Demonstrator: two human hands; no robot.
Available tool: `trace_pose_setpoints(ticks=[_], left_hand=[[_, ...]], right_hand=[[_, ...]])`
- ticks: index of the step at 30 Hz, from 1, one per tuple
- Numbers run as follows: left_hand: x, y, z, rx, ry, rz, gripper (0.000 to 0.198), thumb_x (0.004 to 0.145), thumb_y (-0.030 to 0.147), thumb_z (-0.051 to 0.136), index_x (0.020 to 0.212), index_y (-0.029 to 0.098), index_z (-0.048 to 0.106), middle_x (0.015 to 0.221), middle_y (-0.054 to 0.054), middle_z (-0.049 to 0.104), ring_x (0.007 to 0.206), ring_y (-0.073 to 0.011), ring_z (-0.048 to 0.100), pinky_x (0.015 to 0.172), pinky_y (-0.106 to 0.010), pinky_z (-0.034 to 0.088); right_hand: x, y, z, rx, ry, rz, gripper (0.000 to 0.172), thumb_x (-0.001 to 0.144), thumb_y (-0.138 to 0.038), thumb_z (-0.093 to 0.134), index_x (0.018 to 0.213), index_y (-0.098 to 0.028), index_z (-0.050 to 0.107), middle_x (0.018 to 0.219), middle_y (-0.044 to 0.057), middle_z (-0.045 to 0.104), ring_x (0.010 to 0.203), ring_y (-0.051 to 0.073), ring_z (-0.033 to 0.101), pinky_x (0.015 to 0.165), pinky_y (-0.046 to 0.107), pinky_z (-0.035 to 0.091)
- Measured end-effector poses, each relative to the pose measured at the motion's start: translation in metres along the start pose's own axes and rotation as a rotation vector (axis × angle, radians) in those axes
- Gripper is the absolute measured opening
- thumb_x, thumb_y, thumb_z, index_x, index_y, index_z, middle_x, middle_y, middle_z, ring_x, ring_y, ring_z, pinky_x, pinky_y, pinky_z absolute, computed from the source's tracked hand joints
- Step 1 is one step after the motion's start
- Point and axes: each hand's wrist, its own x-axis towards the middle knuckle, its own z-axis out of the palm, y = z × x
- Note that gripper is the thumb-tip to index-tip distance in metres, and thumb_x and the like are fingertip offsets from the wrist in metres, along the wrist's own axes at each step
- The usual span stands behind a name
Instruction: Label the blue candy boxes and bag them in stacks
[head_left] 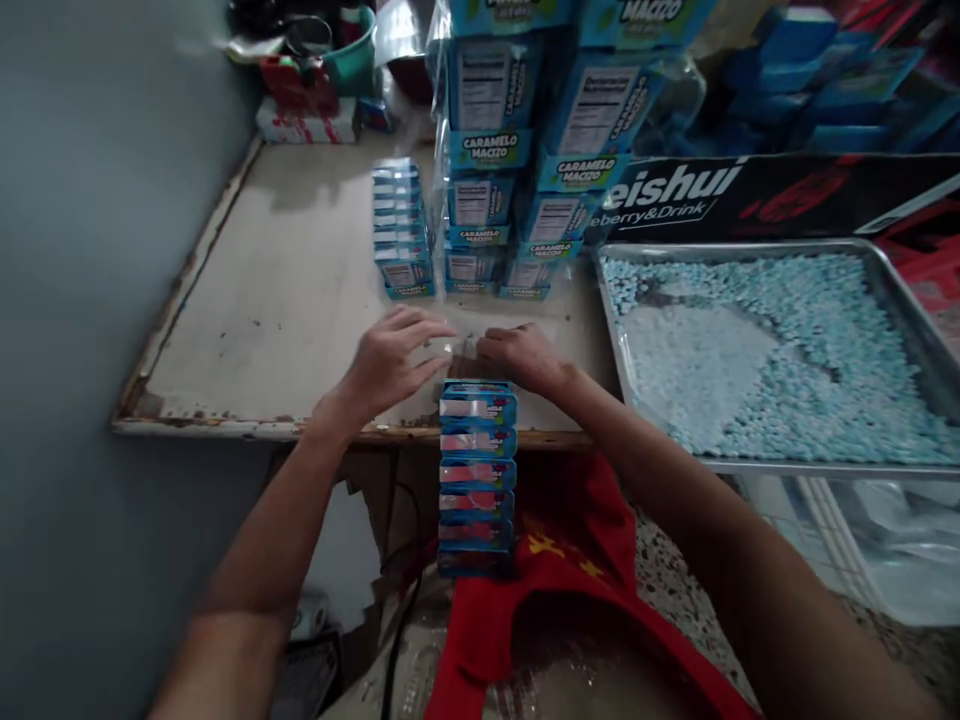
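Observation:
My left hand (394, 358) is over the table with its thumb and fingers apart, the fingertips beside a shiny bit of clear plastic (459, 345). Opposite it, my right hand (523, 357) has its fingers curled closed; what they hold, if anything, is hidden. Just below both hands, a row of small blue candy boxes (478, 475) labelled "Caramelo" runs from the table edge toward my body. Neither hand grips those boxes. Beyond my hands stand tall stacks of blue "Caramelo Macizo" boxes (491, 150), with clear plastic around them.
A shorter stack of blue boxes (403, 230) stands left of the tall ones on the white table (240, 290). At right, a metal tray (611, 330) holds many pale blue pieces (847, 370). Behind it is a black printed box (787, 195). A grey wall (97, 220) borders the left.

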Motion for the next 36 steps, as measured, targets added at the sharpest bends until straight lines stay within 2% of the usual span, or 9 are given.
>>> trace_pose_setpoints(ticks=[2, 4, 8, 12, 16, 23, 26, 31, 36], left_hand=[[0.02, -0.024, 0.024, 0.022, -0.174, 0.097, 0.029, 0.088, 0.023, 0.074, 0.117, 0.019, 0.076, 0.116, -0.009, 0.075, 0.113, -0.0236, 0.067, 0.105, -0.039, 0.054], [0.029, -0.04, 0.043, 0.082, -0.322, 0.114, 0.027, 0.088, 0.022, 0.072, 0.113, 0.017, 0.076, 0.115, -0.01, 0.073, 0.112, -0.0246, 0.065, 0.105, -0.04, 0.052], [0.024, -0.048, 0.06, 0.288, -0.423, 0.034, 0.018, 0.094, 0.013, 0.057, 0.094, 0.015, 0.075, 0.099, -0.012, 0.07, 0.097, -0.0237, 0.065, 0.087, -0.035, 0.052], [0.002, -0.039, 0.057, 0.343, -0.386, -0.011, 0.021, 0.098, 0.014, 0.055, 0.085, 0.016, 0.072, 0.088, -0.009, 0.068, 0.086, -0.0208, 0.063, 0.075, -0.031, 0.048], [-0.014, -0.023, 0.048, 0.365, -0.326, -0.115, 0.024, 0.1, 0.018, 0.056, 0.081, 0.017, 0.071, 0.095, -0.009, 0.068, 0.082, -0.0182, 0.061, 0.065, -0.028, 0.042], [-0.016, 0.011, 0.017, 0.452, -0.492, -0.187, 0.021, 0.096, 0.012, 0.056, 0.082, 0.016, 0.072, 0.09, -0.009, 0.065, 0.071, -0.0181, 0.056, 0.055, -0.03, 0.03], [-0.016, 0.018, 0.011, 0.452, -0.432, -0.202, 0.024, 0.096, 0.015, 0.054, 0.081, 0.016, 0.073, 0.091, -0.01, 0.066, 0.071, -0.0184, 0.057, 0.055, -0.031, 0.032], [-0.019, 0.019, 0.017, 0.371, -0.222, -0.389, 0.034, 0.101, 0.029, 0.054, 0.08, 0.019, 0.078, 0.089, -0.008, 0.072, 0.071, -0.0189, 0.061, 0.06, -0.032, 0.038], [-0.036, 0.037, 0.015, 0.491, -0.16, -0.31, 0.025, 0.102, 0.029, 0.058, 0.093, 0.023, 0.081, 0.086, -0.007, 0.074, 0.078, -0.0225, 0.066, 0.06, -0.033, 0.036]], right_hand=[[0.001, -0.001, 0.003, 0.019, -0.021, 0.038, 0.028, 0.108, -0.027, 0.048, 0.117, -0.019, 0.074, 0.108, 0.007, 0.075, 0.082, 0.014, 0.064, 0.061, 0.031, 0.023], [-0.001, -0.003, 0.003, 0.052, -0.013, 0.067, 0.029, 0.109, -0.027, 0.047, 0.115, -0.018, 0.074, 0.109, 0.005, 0.075, 0.084, 0.012, 0.064, 0.062, 0.029, 0.024], [-0.006, -0.002, -0.001, 0.125, 0.0, 0.086, 0.022, 0.106, -0.023, 0.052, 0.11, -0.018, 0.073, 0.108, 0.005, 0.076, 0.084, 0.013, 0.065, 0.062, 0.027, 0.028], [-0.027, 0.0, -0.004, 0.168, -0.087, 0.173, 0.017, 0.101, -0.024, 0.06, 0.11, -0.018, 0.074, 0.11, 0.008, 0.078, 0.09, 0.018, 0.07, 0.066, 0.029, 0.032], [-0.047, -0.009, -0.002, 0.229, -0.112, 0.275, 0.019, 0.1, -0.022, 0.059, 0.097, -0.019, 0.078, 0.104, 0.009, 0.078, 0.089, 0.019, 0.071, 0.067, 0.03, 0.034], [-0.036, -0.017, -0.007, 0.384, -0.039, 0.445, 0.017, 0.09, -0.019, 0.066, 0.091, -0.023, 0.082, 0.095, 0.008, 0.082, 0.087, 0.022, 0.072, 0.067, 0.03, 0.037], [-0.035, -0.018, -0.017, 0.423, -0.006, 0.49, 0.015, 0.089, -0.022, 0.069, 0.091, -0.025, 0.084, 0.092, 0.006, 0.082, 0.085, 0.022, 0.072, 0.067, 0.029, 0.039], [-0.039, -0.026, -0.028, 0.322, 0.043, 0.529, 0.022, 0.098, -0.029, 0.063, 0.095, -0.025, 0.084, 0.102, 0.008, 0.083, 0.089, 0.024, 0.074, 0.066, 0.031, 0.037], [-0.053, -0.036, -0.03, 0.349, 0.104, 0.549, 0.022, 0.098, -0.03, 0.062, 0.095, -0.026, 0.083, 0.099, 0.006, 0.083, 0.085, 0.022, 0.074, 0.064, 0.031, 0.035]])
